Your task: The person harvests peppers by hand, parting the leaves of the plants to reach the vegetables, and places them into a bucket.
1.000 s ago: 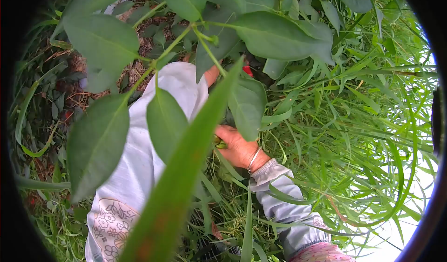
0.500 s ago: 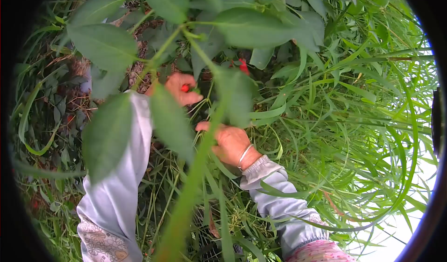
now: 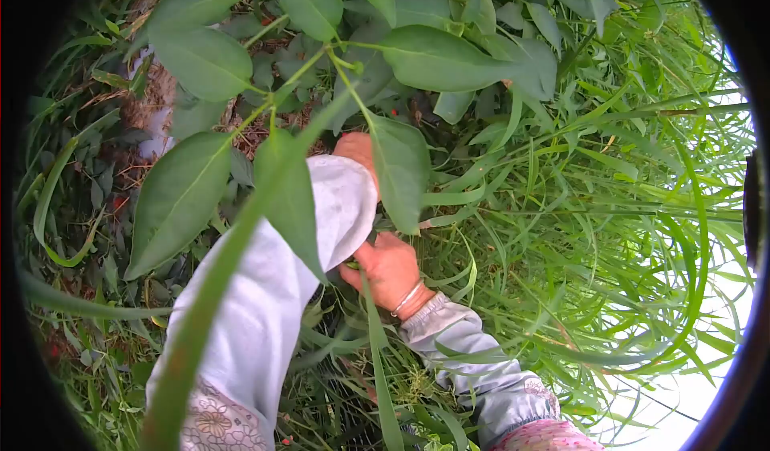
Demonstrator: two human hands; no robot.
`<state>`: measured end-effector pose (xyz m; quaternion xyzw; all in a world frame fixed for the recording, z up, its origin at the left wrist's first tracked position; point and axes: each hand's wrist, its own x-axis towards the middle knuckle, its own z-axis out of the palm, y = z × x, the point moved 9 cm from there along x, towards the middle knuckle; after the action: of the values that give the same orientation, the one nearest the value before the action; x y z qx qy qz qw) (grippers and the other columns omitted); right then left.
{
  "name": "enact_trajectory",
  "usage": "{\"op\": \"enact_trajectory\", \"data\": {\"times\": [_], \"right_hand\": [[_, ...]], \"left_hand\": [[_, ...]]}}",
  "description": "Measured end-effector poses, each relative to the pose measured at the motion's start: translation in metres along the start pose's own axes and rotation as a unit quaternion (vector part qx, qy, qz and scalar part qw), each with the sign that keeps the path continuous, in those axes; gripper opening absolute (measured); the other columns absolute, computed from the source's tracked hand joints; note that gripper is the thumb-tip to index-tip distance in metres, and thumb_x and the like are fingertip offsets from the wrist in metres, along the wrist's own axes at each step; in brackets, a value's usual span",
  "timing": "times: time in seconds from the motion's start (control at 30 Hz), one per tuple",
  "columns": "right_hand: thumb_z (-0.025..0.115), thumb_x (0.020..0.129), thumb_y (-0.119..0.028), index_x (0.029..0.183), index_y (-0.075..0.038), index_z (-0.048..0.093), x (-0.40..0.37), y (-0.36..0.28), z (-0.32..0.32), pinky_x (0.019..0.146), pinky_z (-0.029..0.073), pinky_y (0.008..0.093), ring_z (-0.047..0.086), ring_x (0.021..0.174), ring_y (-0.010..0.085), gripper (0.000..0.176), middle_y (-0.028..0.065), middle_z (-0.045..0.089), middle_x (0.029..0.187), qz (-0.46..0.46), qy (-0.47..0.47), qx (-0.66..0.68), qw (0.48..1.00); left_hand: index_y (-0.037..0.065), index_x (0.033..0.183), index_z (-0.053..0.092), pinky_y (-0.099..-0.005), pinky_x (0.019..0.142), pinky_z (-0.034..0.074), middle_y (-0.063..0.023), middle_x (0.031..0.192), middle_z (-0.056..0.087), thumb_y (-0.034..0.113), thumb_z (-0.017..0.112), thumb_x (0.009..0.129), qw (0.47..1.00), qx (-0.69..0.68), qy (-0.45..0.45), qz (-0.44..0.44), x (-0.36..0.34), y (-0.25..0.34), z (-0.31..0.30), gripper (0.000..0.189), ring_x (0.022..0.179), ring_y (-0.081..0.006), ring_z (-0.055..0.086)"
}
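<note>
My left hand [image 3: 358, 153] reaches in among the pepper plant's stems, its fingers hidden behind a broad green leaf [image 3: 401, 169] and its own loose pale sleeve [image 3: 277, 291]. What it holds, if anything, does not show. Just below, my right hand [image 3: 389, 271], with a silver bangle [image 3: 407, 299] at the wrist, is closed with thumb and fingers curled in. A bit of green shows at its fingertips, too small to name. The left cuff almost touches the right thumb.
A leafy branch [image 3: 321, 50] hangs close to the camera, and a blurred grass blade [image 3: 216, 299] crosses the left sleeve. Tall grass [image 3: 561, 234] fills the right side. Bare ground with dry straw [image 3: 156, 102] shows at upper left.
My left hand, which had a red pepper at its fingers, has moved right and turned behind the leaf. The red pepper further back no longer shows. My right hand has dropped slightly.
</note>
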<state>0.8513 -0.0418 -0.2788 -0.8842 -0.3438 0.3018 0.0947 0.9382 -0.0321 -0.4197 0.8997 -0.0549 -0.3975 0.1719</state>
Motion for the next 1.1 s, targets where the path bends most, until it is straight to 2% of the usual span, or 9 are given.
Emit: {"op": "enact_trajectory", "data": {"times": [0.07,0.13,0.23,0.33,0.73,0.83,0.9,1.0,1.1], "right_hand": [[0.071,0.071,-0.021,0.109,-0.01,0.056,-0.001,0.002,-0.016,0.058,0.05,0.032,0.06,0.069,0.0217,0.043,0.0088,0.063,0.086,0.038,0.027,0.17,0.984],[0.069,0.075,-0.017,0.117,-0.009,0.053,0.0,0.014,-0.027,0.058,0.05,0.0293,0.061,0.07,0.0179,0.046,0.0068,0.064,0.092,0.069,0.062,0.475,0.875],[0.06,0.08,-0.001,0.128,-0.009,0.043,0.008,0.037,-0.053,0.065,0.051,0.0257,0.061,0.074,0.0144,0.052,0.0047,0.063,0.102,0.195,-0.051,0.676,0.708],[0.065,0.08,-0.01,0.127,-0.004,0.042,0.033,0.078,-0.05,0.066,0.051,0.0278,0.061,0.08,0.0155,0.053,0.0096,0.062,0.103,0.203,-0.01,0.675,0.709],[0.063,0.082,-0.024,0.128,-0.006,0.038,0.056,0.111,-0.01,0.053,0.051,0.0317,0.06,0.074,0.0193,0.055,0.013,0.061,0.103,0.212,-0.108,0.745,0.623],[0.061,0.083,-0.024,0.127,-0.005,0.04,0.051,0.104,-0.039,0.052,0.051,0.0305,0.06,0.074,0.0219,0.053,0.0149,0.058,0.105,0.126,-0.036,0.838,0.529],[0.058,0.084,-0.024,0.129,-0.005,0.04,0.048,0.111,-0.045,0.053,0.05,0.0296,0.058,0.074,0.0233,0.052,0.0139,0.057,0.102,0.122,-0.007,0.835,0.536],[0.059,0.084,-0.024,0.121,-0.003,0.047,0.064,0.125,-0.009,0.054,0.05,0.0305,0.059,0.071,0.0223,0.044,0.0148,0.06,0.101,0.188,-0.037,0.811,0.552],[0.059,0.084,-0.023,0.115,-0.005,0.05,0.069,0.118,0.024,0.052,0.049,0.0298,0.06,0.067,0.0209,0.037,0.0127,0.062,0.098,0.225,-0.083,0.81,0.534]], "left_hand": [[0.018,0.115,0.057,-0.044,0.075,0.05,-0.0194,0.108,0.055,0.014,0.061,0.071,0.997,-0.05,0.027,0.052,-0.019,-0.011,-0.015,0.043,0.091,-0.032,0.061],[0.021,0.119,0.055,-0.0459,0.073,0.05,-0.0201,0.11,0.054,0.014,0.06,0.071,0.981,-0.067,0.063,0.173,-0.065,-0.028,-0.054,0.048,0.088,-0.0328,0.062],[0.026,0.124,0.051,-0.0469,0.073,0.05,-0.0211,0.114,0.05,0.014,0.06,0.071,0.985,-0.07,0.023,0.157,-0.072,-0.062,-0.042,0.054,0.085,-0.0343,0.062],[0.028,0.127,0.047,-0.0434,0.072,0.052,-0.0213,0.118,0.047,0.015,0.061,0.072,0.995,-0.049,-0.039,0.081,-0.058,-0.086,-0.024,0.058,0.087,-0.0329,0.062],[0.031,0.131,0.043,-0.0411,0.056,0.052,-0.0237,0.127,0.045,0.022,0.063,0.073,0.981,0.079,0.078,0.161,-0.081,-0.078,-0.022,0.062,0.066,-0.0302,0.065],[0.032,0.133,0.041,-0.0404,0.053,0.051,-0.0219,0.129,0.043,0.026,0.063,0.073,0.894,0.236,0.288,0.25,-0.056,-0.094,0.028,0.064,0.063,-0.0286,0.064],[0.033,0.133,0.041,-0.041,0.053,0.051,-0.0209,0.13,0.042,0.028,0.063,0.073,0.892,0.246,0.284,0.251,-0.048,-0.094,0.037,0.064,0.063,-0.0284,0.064],[0.034,0.132,0.041,-0.0441,0.057,0.05,-0.0194,0.124,0.044,0.027,0.061,0.072,0.981,0.118,0.058,0.145,-0.074,-0.086,-0.019,0.064,0.067,-0.0287,0.063],[0.033,0.131,0.043,-0.0442,0.055,0.049,-0.0162,0.114,0.047,0.025,0.061,0.07,0.984,0.065,0.102,0.13,-0.051,-0.101,0.014,0.065,0.067,-0.0266,0.062]]}}
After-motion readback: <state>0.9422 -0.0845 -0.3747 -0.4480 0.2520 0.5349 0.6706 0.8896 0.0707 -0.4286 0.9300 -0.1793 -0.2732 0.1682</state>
